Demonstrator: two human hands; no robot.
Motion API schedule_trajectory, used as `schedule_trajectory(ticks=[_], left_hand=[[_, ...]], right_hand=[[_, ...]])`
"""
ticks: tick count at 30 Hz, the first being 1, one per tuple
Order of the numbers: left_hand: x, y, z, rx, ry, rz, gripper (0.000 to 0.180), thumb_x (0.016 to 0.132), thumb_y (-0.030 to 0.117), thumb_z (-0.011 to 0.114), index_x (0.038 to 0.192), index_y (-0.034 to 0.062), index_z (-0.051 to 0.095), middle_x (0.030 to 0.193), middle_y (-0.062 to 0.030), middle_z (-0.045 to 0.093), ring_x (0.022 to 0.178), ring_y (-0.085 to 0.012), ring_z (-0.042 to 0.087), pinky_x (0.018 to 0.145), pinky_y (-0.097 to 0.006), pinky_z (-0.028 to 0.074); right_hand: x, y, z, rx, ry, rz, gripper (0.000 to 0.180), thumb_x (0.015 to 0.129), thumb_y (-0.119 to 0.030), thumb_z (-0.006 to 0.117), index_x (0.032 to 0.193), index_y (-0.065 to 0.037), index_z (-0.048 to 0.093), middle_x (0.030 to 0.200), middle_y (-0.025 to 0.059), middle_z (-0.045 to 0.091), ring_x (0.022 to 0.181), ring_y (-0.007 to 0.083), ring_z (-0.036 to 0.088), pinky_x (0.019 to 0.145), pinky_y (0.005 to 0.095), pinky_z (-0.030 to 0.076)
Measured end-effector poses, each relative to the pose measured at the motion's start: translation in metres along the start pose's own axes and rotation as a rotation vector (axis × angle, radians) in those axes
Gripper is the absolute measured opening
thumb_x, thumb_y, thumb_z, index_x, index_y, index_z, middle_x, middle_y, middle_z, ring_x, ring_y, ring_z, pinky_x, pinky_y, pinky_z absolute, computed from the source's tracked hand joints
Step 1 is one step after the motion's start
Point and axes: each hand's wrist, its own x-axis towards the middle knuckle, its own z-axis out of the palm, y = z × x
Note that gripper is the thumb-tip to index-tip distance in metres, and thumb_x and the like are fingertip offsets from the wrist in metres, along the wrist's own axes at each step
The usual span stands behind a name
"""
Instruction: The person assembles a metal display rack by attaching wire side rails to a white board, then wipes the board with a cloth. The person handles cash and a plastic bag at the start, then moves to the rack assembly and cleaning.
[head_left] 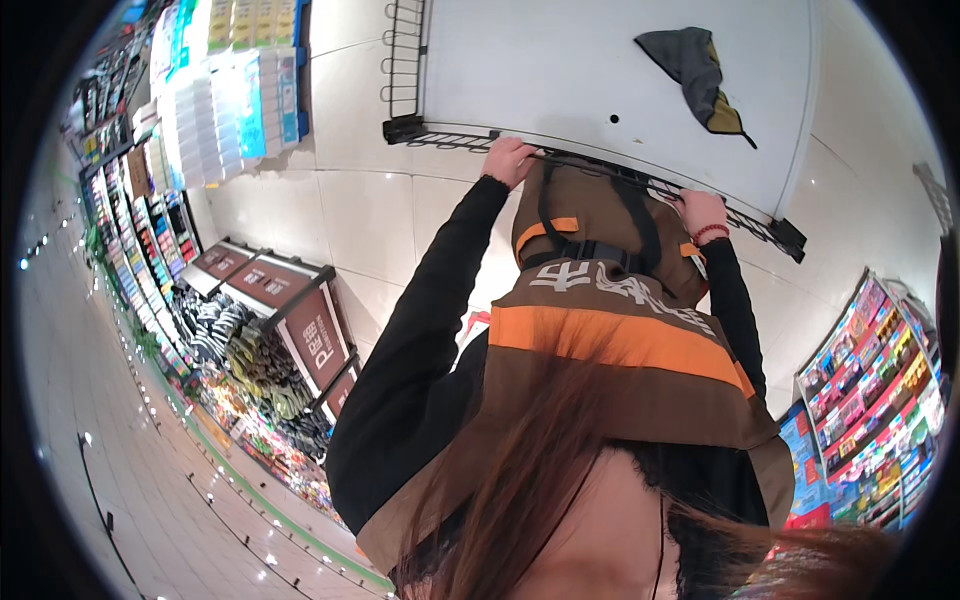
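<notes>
One black wire rail (590, 165) is under the left hand (510, 162) and the right hand (703, 212), and both hands curl over it and hold on. From the middle of the rail, the left hand is at nine o'clock and the right hand is near four. The rail is long and thin, and it slants from about ten o'clock down to four. It runs along the near edge of a white flat top (540, 60). A grey and yellow cloth (690, 70) lies there, between one and two o'clock. Bright shelves (870, 375) stand at four.
</notes>
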Motion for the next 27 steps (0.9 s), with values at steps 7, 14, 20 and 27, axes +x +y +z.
schedule_trajectory(ticks=[7, 14, 20, 27], left_hand=[[-0.002, -0.026, 0.028, 0.051, -0.197, -0.105, 0.009, 0.078, 0.014, 0.07, 0.086, 0.0108, 0.069, 0.079, -0.0057, 0.064, 0.083, -0.0284, 0.062, 0.074, -0.042, 0.044], [0.0, -0.034, 0.043, 0.11, -0.301, -0.131, 0.01, 0.084, 0.021, 0.068, 0.089, 0.0126, 0.069, 0.082, -0.0054, 0.068, 0.087, -0.0271, 0.065, 0.076, -0.044, 0.044], [-0.002, -0.034, 0.043, 0.073, -0.312, -0.214, 0.012, 0.083, 0.02, 0.069, 0.091, 0.0119, 0.071, 0.086, -0.0079, 0.069, 0.088, -0.0301, 0.065, 0.076, -0.045, 0.047], [0.002, -0.045, 0.046, 0.048, -0.401, -0.074, 0.016, 0.09, 0.019, 0.058, 0.093, 0.0141, 0.073, 0.092, -0.0133, 0.067, 0.095, -0.0346, 0.06, 0.085, -0.047, 0.044]], right_hand=[[0.018, 0.007, 0.034, 0.056, 0.091, -0.038, 0.033, 0.091, -0.044, 0.06, 0.086, -0.012, 0.069, 0.076, 0.0133, 0.068, 0.077, 0.0342, 0.067, 0.069, 0.0461, 0.051], [0.04, 0.012, 0.049, 0.102, 0.041, 0.023, 0.038, 0.087, -0.046, 0.064, 0.081, -0.01, 0.072, 0.079, 0.0134, 0.07, 0.08, 0.0337, 0.068, 0.071, 0.0453, 0.053], [0.033, 0.004, 0.043, 0.128, -0.003, 0.164, 0.037, 0.085, -0.046, 0.067, 0.089, -0.01, 0.075, 0.085, 0.0154, 0.072, 0.083, 0.0339, 0.07, 0.074, 0.045, 0.054], [0.031, -0.009, 0.033, 0.228, 0.035, 0.404, 0.049, 0.075, -0.041, 0.078, 0.116, -0.015, 0.068, 0.111, 0.0116, 0.068, 0.115, 0.0314, 0.06, 0.094, 0.0436, 0.048]])
